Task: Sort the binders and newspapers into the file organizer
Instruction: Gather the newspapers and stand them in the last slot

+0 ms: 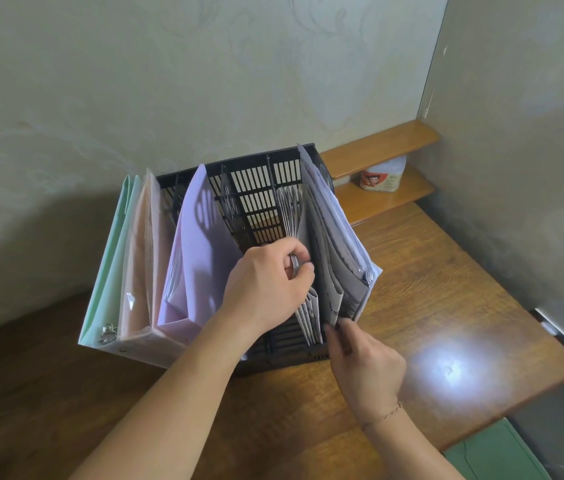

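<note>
Pinching the limp folded newspaper (299, 271) near its top edge, my left grip (266, 289) seats it in the file organizer (259, 188) at the tabletop's (429, 289) back edge while my right grip (363, 362) steadies neighbouring papers (336, 244).

The file organizer (266, 188) is showing black — a slatted grid of bars with pale wall glowing through the gaps. Beside it, three binders are running in pastels: mint green binder (111, 251), then a translucent peach binder (142, 258), then a lilac binder (197, 244). The newspapers (336, 251) are looking grey-white, lined with dark print. The tabletop (429, 306) is gleaming warm brown with wood grain — one white glare spot on it. The wall (135, 81) is appearing pale greenish-cream with faint swirls.
</note>
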The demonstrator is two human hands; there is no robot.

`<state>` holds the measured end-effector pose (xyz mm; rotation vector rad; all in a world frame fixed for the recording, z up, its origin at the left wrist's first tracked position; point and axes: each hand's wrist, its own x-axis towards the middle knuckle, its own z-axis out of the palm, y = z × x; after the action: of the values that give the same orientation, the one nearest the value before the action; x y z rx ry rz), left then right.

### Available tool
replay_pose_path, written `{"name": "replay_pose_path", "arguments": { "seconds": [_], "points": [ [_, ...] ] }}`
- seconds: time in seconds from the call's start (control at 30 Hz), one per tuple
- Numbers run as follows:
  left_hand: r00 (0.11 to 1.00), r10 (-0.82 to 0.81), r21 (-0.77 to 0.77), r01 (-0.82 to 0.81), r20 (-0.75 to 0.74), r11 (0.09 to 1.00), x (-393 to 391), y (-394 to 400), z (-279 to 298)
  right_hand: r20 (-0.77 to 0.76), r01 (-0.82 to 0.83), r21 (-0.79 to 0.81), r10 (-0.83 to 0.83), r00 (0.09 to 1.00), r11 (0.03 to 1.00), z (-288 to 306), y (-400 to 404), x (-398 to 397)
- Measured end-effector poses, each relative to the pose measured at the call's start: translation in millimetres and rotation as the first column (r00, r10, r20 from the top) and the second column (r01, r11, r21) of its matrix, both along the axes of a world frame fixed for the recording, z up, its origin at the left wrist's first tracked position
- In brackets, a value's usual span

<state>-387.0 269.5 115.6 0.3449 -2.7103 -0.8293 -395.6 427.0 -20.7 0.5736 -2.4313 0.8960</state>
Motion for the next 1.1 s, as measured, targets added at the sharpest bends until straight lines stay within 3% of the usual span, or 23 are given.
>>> {"name": "replay_pose_path", "arguments": {
  "seconds": [0.2, 0.4, 0.53, 0.6, 0.83, 0.97, 1.1],
  "points": [
    [0.996, -0.007, 0.031, 0.01, -0.093, 0.999, 2, -1, 4, 0.009, -0.112, 0.061, 0.111, 0.994, 0.992, 12, -16, 3],
    [0.998, 0.021, 0.029, -0.02, -0.056, 0.999, 5, -6, 0, 0.244, -0.235, 0.251, 0.173, 0.954, 0.939, -16, -1, 20],
    [0.999, 0.024, 0.033, -0.022, -0.04, 0.999, 5, -5, -4, 0.202, -0.08, -0.099, 0.099, 0.974, 0.992, -3, 18, 13],
    [0.999, 0.02, 0.033, -0.019, -0.035, 0.999, 4, -6, -4, 0.134, -0.04, -0.147, 0.06, 0.989, 0.988, 5, 17, 6],
    [0.998, -0.017, 0.043, 0.019, -0.058, 0.999, 4, -1, -4, 0.005, -0.115, 0.038, 0.115, 0.993, 0.993, -10, 7, -3],
    [0.997, -0.009, 0.035, 0.012, -0.083, 0.999, 5, 2, -1, -0.051, -0.099, 0.059, 0.102, 0.993, 0.993, -2, -1, -5],
    [0.997, -0.019, 0.037, 0.021, -0.071, 0.999, 6, 2, 2, 0.088, -0.178, 0.167, 0.165, 0.982, 0.97, -10, -7, -4]
  ]
}}
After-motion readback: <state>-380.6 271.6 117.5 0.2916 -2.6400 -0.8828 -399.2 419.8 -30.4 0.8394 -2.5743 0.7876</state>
